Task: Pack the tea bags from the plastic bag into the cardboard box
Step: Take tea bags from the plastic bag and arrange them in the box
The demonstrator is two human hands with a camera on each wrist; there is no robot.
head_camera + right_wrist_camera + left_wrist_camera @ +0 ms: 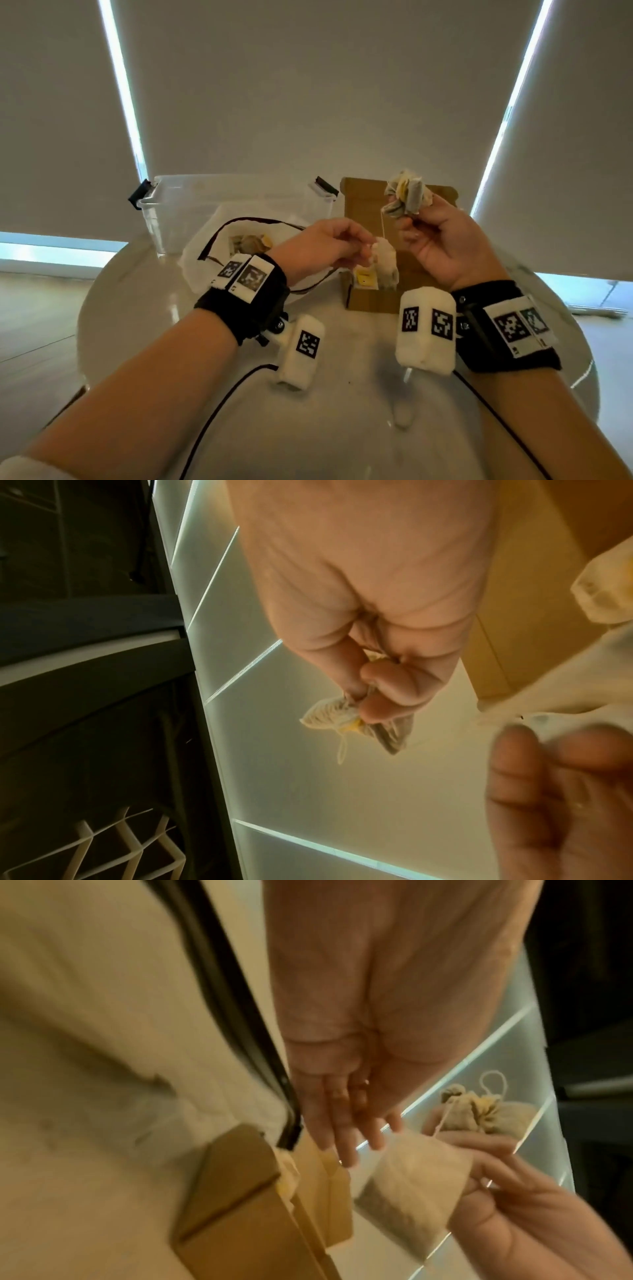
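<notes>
Left hand: my left hand (329,245) pinches one tea bag (385,262) by its top, fingers closed on it, so that it hangs over the open cardboard box (371,298).
Right hand: my right hand (442,246) is clamped around a crumpled bunch of tea bags (406,198), raised above the box's upright lid flap.
Hands together or apart: near each other, not touching; a thin string (383,222) runs from the bunch down to the hanging tea bag.
Hidden: my left hand and the hanging bag cover most of the box's inside; only a yellow tag (364,275) shows there, so I cannot tell how full it is.
Plastic bag: the plastic bag (219,253) lies left of the box, mouth open, a few tea bags dimly visible inside; my left wrist cuts off its near edge.
Hard to make out: both wrist views are blurred and dim.
Edges and room: the box stands near the middle of the round worktop (342,428), and a clear plastic bin (233,202) stands at the far edge behind the bag.
Left wrist view only: it shows the hanging tea bag's flat side, with my right hand behind it.
Right wrist view only: it shows my thumb pressing the bunch from below.
</notes>
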